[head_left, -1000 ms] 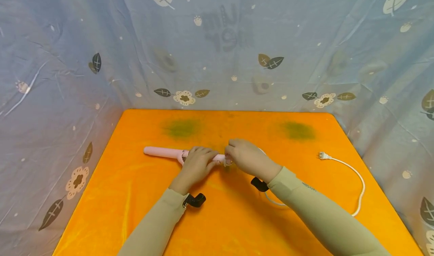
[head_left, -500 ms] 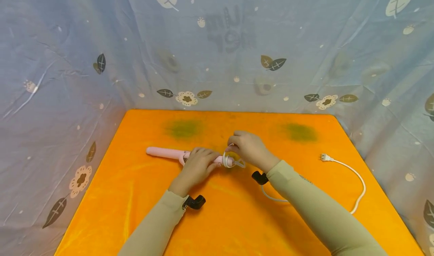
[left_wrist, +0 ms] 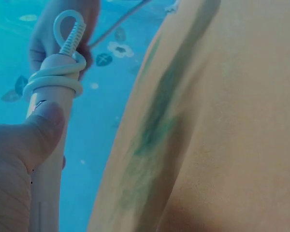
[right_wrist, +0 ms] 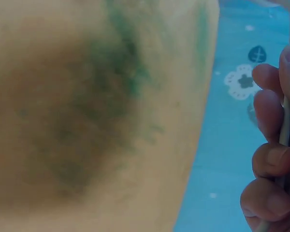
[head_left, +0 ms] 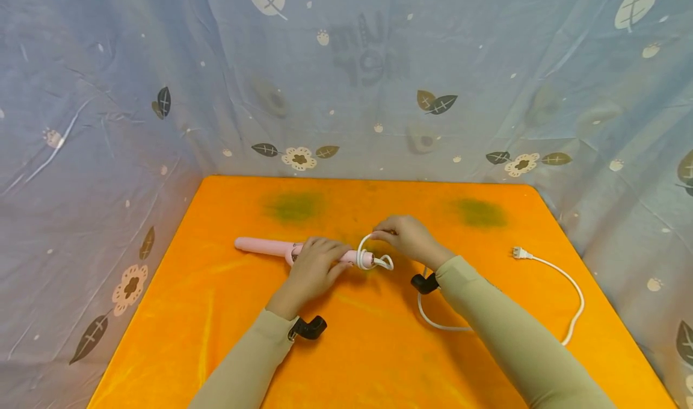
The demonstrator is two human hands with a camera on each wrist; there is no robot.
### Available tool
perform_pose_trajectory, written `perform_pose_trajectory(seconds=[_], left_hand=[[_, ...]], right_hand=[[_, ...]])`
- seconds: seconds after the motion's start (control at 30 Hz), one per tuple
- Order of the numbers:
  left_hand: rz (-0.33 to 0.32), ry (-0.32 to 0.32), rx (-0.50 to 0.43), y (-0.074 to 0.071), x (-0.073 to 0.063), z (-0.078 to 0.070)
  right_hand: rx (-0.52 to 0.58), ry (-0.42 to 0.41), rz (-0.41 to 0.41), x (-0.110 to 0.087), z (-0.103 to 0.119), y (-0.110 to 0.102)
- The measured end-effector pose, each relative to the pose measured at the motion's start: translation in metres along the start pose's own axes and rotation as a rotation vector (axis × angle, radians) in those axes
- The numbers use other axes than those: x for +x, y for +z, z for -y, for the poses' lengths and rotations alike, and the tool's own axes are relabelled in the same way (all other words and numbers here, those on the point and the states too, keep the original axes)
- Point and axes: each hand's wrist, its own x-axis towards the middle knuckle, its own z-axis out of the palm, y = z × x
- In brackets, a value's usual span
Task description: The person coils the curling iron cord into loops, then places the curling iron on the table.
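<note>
A pink curling iron [head_left: 265, 246] lies across the table, barrel toward the left. My left hand [head_left: 316, 269] grips its handle, with the thumb [left_wrist: 47, 121] along the handle in the left wrist view. The white cord [left_wrist: 53, 79] is wound round the handle's end, and a ribbed part of it loops out beyond the tip. Up and to the right of that end, my right hand [head_left: 408, 238] pinches the cord. In the right wrist view its curled fingers [right_wrist: 270, 159] hold the cord running through them.
The cord's free length curves over the orange table [head_left: 346, 361] under the right forearm to a two-pin plug [head_left: 521, 252] at the right. Black wrist mounts [head_left: 310, 328] sit on both cuffs. A patterned curtain [head_left: 346, 84] hangs behind and on both sides.
My right hand rises from the handle's end, then shifts to the right, drawing the cord out. Turns of cord round the handle come into sight. The left hand keeps its grip.
</note>
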Motion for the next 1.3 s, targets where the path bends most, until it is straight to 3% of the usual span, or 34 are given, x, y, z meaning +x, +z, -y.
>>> perform_pose_trajectory(seconds=[0.23,0.5,0.67,0.77,0.93,1.13,1.3], left_hand=[[-0.016,-0.011,-0.031,-0.001,0.002,-0.002],[-0.026,-0.043,-0.018,0.001,0.005,-0.002],[-0.028,-0.049,-0.011,0.003,0.006,-0.003],[-0.041,-0.047,0.002,0.004,0.006,-0.004],[-0.057,-0.062,0.011,0.005,0.008,-0.004],[-0.036,-0.088,0.015,0.007,0.009,-0.004],[-0.087,-0.135,0.01,0.008,0.013,-0.002]], right_hand=[[0.04,0.042,0.058,-0.007,-0.013,0.024],[0.001,-0.104,0.038,-0.018,-0.015,0.044],[0.081,-0.002,0.107,-0.025,-0.012,0.052],[0.117,-0.001,0.117,-0.027,-0.009,0.056],[-0.016,-0.137,0.11,-0.029,-0.005,0.062],[-0.103,-0.101,0.119,-0.035,0.004,0.065],[-0.215,-0.139,0.052,-0.041,0.015,0.071]])
